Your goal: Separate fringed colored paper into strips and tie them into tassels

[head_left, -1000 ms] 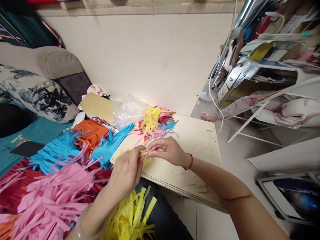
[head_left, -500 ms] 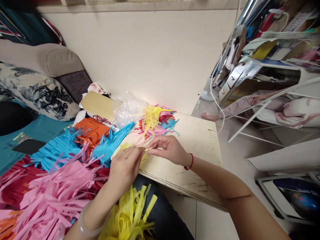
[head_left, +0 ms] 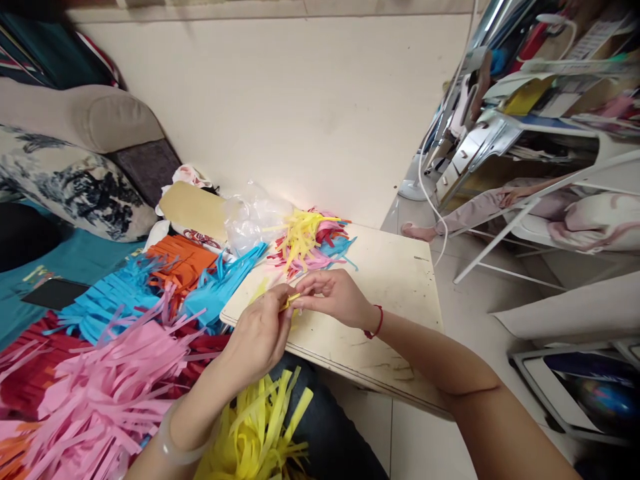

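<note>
Over the tabletop [head_left: 395,280], a yellow strip [head_left: 291,301] seemingly slants up rightward.

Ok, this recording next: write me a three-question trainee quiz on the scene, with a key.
1. Which hand's wrist wears the red bracelet?
2. True or false: the strip held between the two hands is blue.
3. Fill in: the multicoloured fringe bundle lies on the pale ____.

Key:
1. The right hand.
2. False: the left hand and right hand hold a yellow strip.
3. Board.
</note>
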`<action>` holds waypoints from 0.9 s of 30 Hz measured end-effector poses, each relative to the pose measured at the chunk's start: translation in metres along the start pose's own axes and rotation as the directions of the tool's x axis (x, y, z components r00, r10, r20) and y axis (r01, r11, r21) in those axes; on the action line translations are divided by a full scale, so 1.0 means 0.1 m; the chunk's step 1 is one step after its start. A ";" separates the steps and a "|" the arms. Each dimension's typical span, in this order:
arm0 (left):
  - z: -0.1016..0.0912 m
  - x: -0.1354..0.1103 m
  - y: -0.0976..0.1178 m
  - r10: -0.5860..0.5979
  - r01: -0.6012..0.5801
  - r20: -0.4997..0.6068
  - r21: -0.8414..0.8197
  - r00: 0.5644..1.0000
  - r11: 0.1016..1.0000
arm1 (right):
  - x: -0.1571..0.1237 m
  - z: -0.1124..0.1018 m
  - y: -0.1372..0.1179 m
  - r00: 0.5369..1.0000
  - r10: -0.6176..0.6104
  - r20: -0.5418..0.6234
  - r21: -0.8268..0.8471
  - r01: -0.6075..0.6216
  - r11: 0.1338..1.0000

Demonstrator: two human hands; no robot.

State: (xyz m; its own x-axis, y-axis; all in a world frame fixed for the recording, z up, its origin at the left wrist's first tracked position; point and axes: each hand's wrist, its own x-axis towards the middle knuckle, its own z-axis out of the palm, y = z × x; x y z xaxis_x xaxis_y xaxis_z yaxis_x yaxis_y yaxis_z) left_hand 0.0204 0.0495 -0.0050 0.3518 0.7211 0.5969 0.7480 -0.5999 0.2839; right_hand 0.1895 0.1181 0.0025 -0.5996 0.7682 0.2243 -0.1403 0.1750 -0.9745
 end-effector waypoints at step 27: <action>0.05 0.00 -0.13 -0.098 0.091 0.086 0.081 0.991 0.993 | 0.00 -0.06 0.05 0.998 -0.059 -0.006 -0.199 0.057 0.978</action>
State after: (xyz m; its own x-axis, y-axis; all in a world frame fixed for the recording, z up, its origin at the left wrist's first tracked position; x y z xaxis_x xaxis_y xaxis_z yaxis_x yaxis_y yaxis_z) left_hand 0.0136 0.0587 -0.0120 0.3236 0.8037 0.4993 0.8202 -0.5014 0.2755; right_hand 0.1930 0.1227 -0.0024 -0.5855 0.7603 0.2813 -0.0148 0.3369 -0.9414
